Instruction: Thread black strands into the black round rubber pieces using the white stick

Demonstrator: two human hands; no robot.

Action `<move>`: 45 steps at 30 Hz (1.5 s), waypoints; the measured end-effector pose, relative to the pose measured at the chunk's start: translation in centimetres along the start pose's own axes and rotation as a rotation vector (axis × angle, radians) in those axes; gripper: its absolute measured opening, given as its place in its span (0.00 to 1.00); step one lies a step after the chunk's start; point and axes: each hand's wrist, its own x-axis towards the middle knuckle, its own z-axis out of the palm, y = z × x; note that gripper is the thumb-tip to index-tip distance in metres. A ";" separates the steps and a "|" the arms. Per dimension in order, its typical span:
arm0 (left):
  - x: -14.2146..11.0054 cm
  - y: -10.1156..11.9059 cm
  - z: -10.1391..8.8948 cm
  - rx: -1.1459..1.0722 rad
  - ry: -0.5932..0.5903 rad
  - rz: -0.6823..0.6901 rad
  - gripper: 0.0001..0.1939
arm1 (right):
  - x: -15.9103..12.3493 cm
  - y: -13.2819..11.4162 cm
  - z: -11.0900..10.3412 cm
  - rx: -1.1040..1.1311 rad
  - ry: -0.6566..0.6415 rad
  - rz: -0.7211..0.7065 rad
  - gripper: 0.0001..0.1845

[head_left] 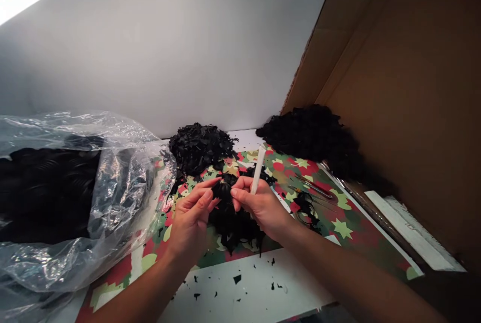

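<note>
In the middle of the head view, my left hand [192, 210] pinches the edge of a small black ribbed piece [221, 191]. My right hand [260, 203] is closed around a slim white-handled tool [258, 168], its upper end tilted up and slightly right. The fingertips of that hand meet the right side of the black piece, and they hide the tool's working end. Right below both hands lies a heap of black pieces [235, 230] on a red, green and cream patterned sheet [341, 228].
A clear plastic bag [124, 202] of black pieces lies at left. Behind my hands are a pile of black scraps [199, 145] and a larger black pile [311, 132]. Tweezers [313, 186] and scissors [306, 207] lie right. A cardboard wall [406, 87] stands beyond.
</note>
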 end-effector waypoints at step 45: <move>0.4 1.3 -0.6 0.550 -0.092 0.233 0.07 | -1.4 -0.2 -0.4 -0.824 0.012 -0.741 0.05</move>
